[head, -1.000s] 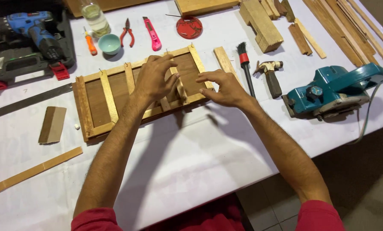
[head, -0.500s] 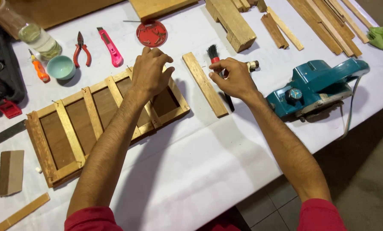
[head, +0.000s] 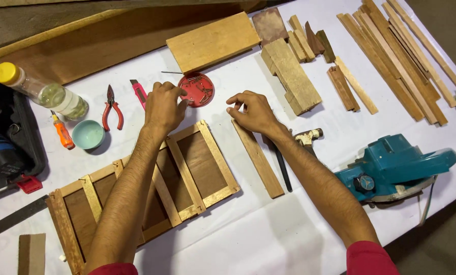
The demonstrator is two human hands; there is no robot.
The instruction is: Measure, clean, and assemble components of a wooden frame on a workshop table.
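My left hand (head: 164, 106) reaches past the far edge of a slatted wooden frame (head: 222, 192), and its curled fingertips touch the left rim of a round red lid (head: 201, 90) that holds small nails. Whether they pinch a nail is hidden. To its right, my right hand (head: 253, 113) hovers with loosely bent fingers and nothing in it, just above the far end of a loose wooden strip (head: 261, 163) lying beside the frame.
A hammer (head: 307, 137) and a teal electric planer (head: 397, 165) lie to the right. Pliers (head: 111, 108), a pink knife (head: 139, 92), a teal bowl (head: 88, 135), a bottle (head: 45, 92) and a drill case (head: 6, 153) sit at the left. Wood blocks (head: 292, 75) and strips (head: 391, 56) lie beyond.
Both hands left the wooden frame and moved away from me toward the red lid. The right hand passed over the tools beside the strip and now hovers near the lid.
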